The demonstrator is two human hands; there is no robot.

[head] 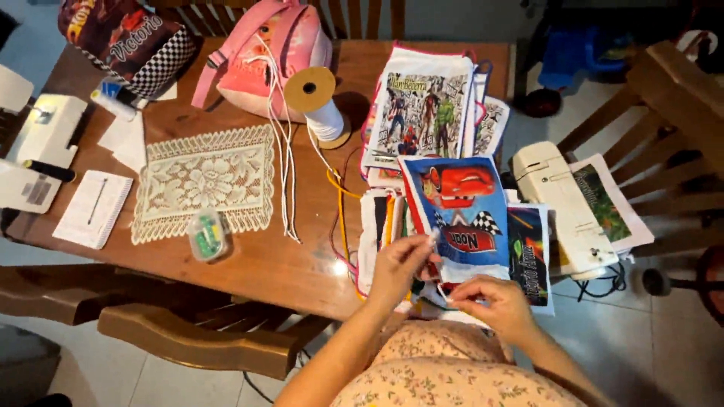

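My left hand [398, 265] pinches a thin white cord near the lower edge of a printed fabric bag [460, 215] showing a red cartoon car on blue. My right hand [494, 301] pinches the bag's bottom hem just below and to the right. The bag lies on a pile of similar printed fabric pieces [430, 113] at the right end of the wooden table [279, 264].
A spool of white cord [318, 102], a pink backpack [264, 53], a lace doily [204, 181], a small clear box [207, 235], a notepad [94, 209] and loose cords [286, 173] lie on the table. A small white sewing machine [562, 207] stands right; wooden chairs surround.
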